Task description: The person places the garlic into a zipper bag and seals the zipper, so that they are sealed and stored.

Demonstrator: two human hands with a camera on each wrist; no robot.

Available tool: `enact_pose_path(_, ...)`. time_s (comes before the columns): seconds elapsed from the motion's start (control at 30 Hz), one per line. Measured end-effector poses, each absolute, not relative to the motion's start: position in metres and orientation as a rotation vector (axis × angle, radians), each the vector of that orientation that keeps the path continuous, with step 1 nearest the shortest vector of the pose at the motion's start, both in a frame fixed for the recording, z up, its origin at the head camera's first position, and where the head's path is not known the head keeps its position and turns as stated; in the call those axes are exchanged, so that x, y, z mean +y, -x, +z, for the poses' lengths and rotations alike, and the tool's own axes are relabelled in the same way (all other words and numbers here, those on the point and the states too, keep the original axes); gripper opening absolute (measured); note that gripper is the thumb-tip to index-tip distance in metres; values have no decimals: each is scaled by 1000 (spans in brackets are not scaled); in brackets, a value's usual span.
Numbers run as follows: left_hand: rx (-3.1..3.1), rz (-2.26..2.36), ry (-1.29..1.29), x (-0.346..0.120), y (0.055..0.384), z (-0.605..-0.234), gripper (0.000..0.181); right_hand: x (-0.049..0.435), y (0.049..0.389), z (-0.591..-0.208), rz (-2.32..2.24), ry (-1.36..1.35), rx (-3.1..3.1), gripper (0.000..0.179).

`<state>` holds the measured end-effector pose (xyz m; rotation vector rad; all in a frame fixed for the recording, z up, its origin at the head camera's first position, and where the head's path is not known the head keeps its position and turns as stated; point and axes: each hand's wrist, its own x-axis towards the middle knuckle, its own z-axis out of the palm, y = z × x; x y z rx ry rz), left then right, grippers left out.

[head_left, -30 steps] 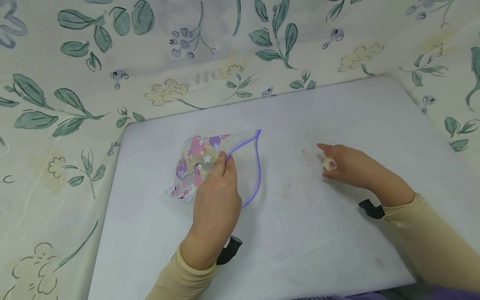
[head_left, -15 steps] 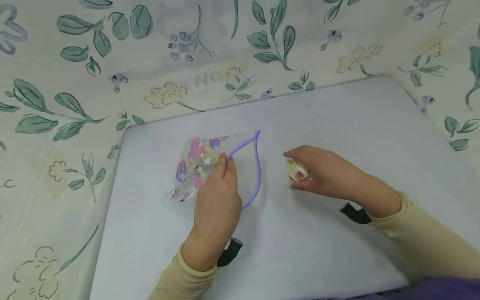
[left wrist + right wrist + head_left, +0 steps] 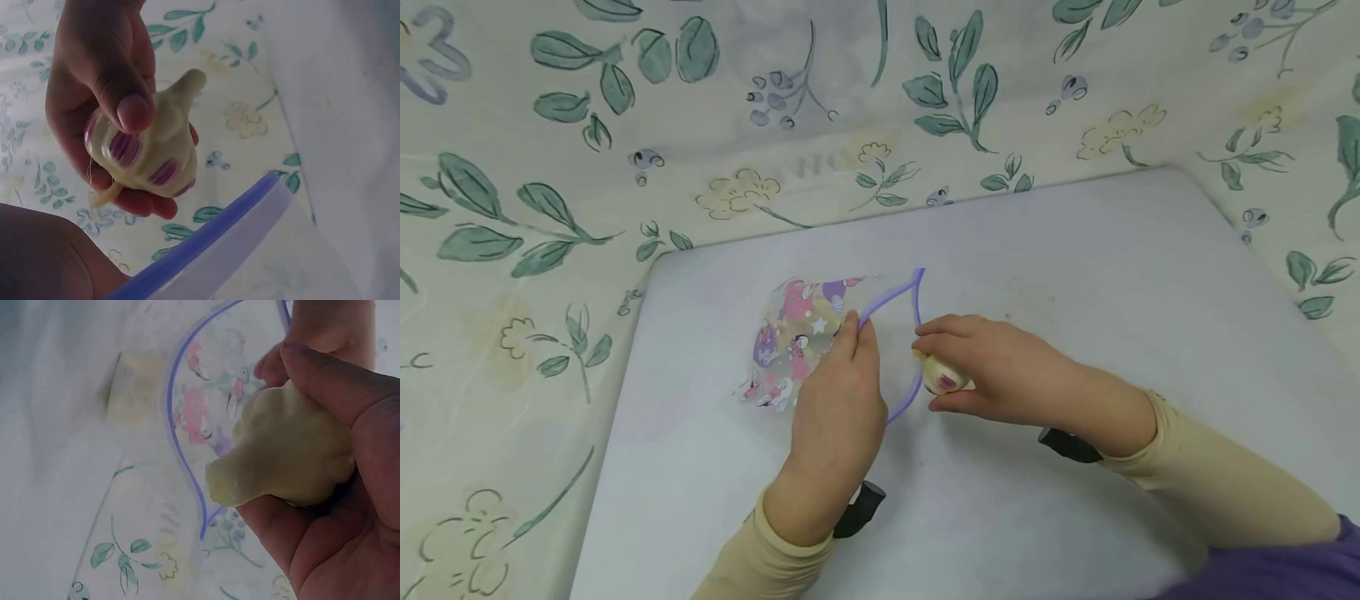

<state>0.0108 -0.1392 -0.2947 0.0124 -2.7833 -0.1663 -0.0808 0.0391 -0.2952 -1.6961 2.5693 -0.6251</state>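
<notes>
A clear zip bag (image 3: 792,329) with pink and purple cartoon prints lies on the left half of the table. Its purple-edged mouth (image 3: 891,293) gapes toward the right. My left hand (image 3: 841,408) pinches one side of that mouth; the thumb is hidden in the head view. At the bag's opening, my right hand (image 3: 1011,367) grips a garlic bulb (image 3: 943,377), cream with purple patches. The left wrist view shows the thumb pressed on the garlic bulb (image 3: 153,147) with its stem pointing up and right. Behind the garlic bulb (image 3: 290,447), the right wrist view shows the bag's prints.
A white table (image 3: 1060,242) spreads under both hands. Floral-patterned cloth (image 3: 850,108) surrounds it at the back and sides. A dark wrist-worn piece (image 3: 859,508) sits by the left cuff, and another dark piece (image 3: 1070,446) by the right.
The right hand has carried the garlic bulb leftward across the table to the bag's mouth. The left hand and the bag have stayed nearly in place.
</notes>
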Motion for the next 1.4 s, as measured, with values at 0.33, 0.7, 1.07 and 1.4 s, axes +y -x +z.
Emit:
enact_pose_path(0.33, -2822, -165, -29, -139, -14, -295, 57, 13, 86, -309, -520, 1716, 2509, 57)
enact_pose_path(0.7, -2751, -178, 41, -141, -15, -299, 49, -12, 87, -324, -453, 1716, 2465, 50)
enact_pose_path(1.07, -2763, -184, 91, -134, -13, -306, 54, -28, 94, -342, -404, 1794, 2415, 46)
enact_pose_path(1.4, -2695, -170, 96, -135, -12, -307, 47, -53, 95, -347, -1, 2182, 2544, 20)
